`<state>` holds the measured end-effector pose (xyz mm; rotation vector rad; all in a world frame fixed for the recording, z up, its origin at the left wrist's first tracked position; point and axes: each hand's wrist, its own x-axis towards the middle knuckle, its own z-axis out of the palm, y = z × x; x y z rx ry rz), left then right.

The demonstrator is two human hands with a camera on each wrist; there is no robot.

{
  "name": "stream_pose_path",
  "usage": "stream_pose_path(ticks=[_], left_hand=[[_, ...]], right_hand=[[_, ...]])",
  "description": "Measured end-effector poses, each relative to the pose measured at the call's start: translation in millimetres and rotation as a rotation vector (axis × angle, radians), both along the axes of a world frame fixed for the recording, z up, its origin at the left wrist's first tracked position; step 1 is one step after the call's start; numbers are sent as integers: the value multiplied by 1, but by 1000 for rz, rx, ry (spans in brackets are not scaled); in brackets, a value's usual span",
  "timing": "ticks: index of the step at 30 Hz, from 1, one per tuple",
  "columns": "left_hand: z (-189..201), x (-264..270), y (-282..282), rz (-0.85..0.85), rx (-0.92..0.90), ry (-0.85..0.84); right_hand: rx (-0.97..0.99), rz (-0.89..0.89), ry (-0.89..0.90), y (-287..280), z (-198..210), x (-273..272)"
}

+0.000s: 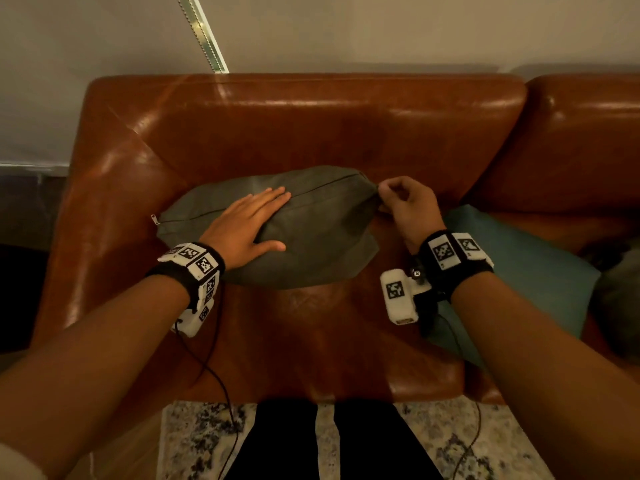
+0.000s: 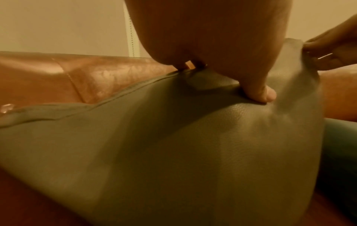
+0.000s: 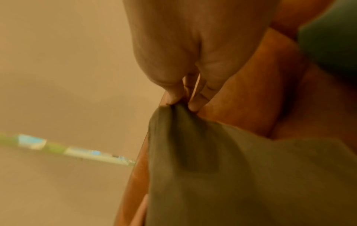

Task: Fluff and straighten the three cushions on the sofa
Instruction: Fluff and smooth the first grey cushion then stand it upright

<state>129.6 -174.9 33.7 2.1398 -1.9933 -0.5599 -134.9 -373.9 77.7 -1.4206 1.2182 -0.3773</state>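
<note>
An olive-grey cushion [image 1: 311,230] stands against the back of the brown leather sofa [image 1: 311,126], its zipper seam on top. My left hand [image 1: 249,223] lies flat on its upper face, fingers straight and pressing down; the thumb [image 2: 264,94] dents the cover. My right hand [image 1: 401,202] pinches the cushion's top right corner [image 3: 173,113] between thumb and fingertips. A teal cushion [image 1: 519,271] lies on the seat to the right, partly under my right wrist. Part of a dark grey cushion [image 1: 620,299] shows at the right edge.
The sofa's left arm [image 1: 104,209] rises beside the olive cushion. A patterned rug [image 1: 194,441] lies in front of the seat, with my legs [image 1: 332,445] on it. A wall and a beaded cord [image 1: 204,36] stand behind the sofa.
</note>
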Motion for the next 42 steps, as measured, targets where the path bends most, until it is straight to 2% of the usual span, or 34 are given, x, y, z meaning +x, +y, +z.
stream_pose_path(ticks=[2,4,6,9,11,14,17,19,23,26,29,32,35,37,42], left_hand=[[2,-2,-1,5,0,-5],[6,-5,-4,57,28,1],[14,-9,-9,122,9,-7],[33,-21,-33,165,-139,43],[46,-34,-60,151,-143,113],[61,-53,-101,72,-32,207],[70,-62,-127,22,197,217],[73,-64,-136,21,288,233],[70,-67,-143,80,306,328],[66,-68,-141,101,252,370],[66,-66,-135,140,188,420],[70,-67,-130,165,263,506],[76,-70,-132,109,311,445],[78,-73,-134,82,270,386],[75,-78,-127,172,55,331]], right_hand=[[95,-124,-72,5,-4,4],[122,-123,-98,9,-9,6],[107,5,-104,10,-9,2],[-3,257,-77,6,-7,-7],[0,326,-107,6,-5,-9],[27,260,-171,11,-5,-9],[-13,130,-146,12,-7,-13],[-20,66,-127,12,-9,-16],[-67,79,-113,18,-12,-20],[-78,142,-125,20,-13,-26],[-267,206,-66,17,-14,-31],[-503,237,-80,14,-17,-30],[-633,245,-54,15,-22,-28],[-621,216,-38,17,-23,-28],[-386,269,2,10,-7,-27]])
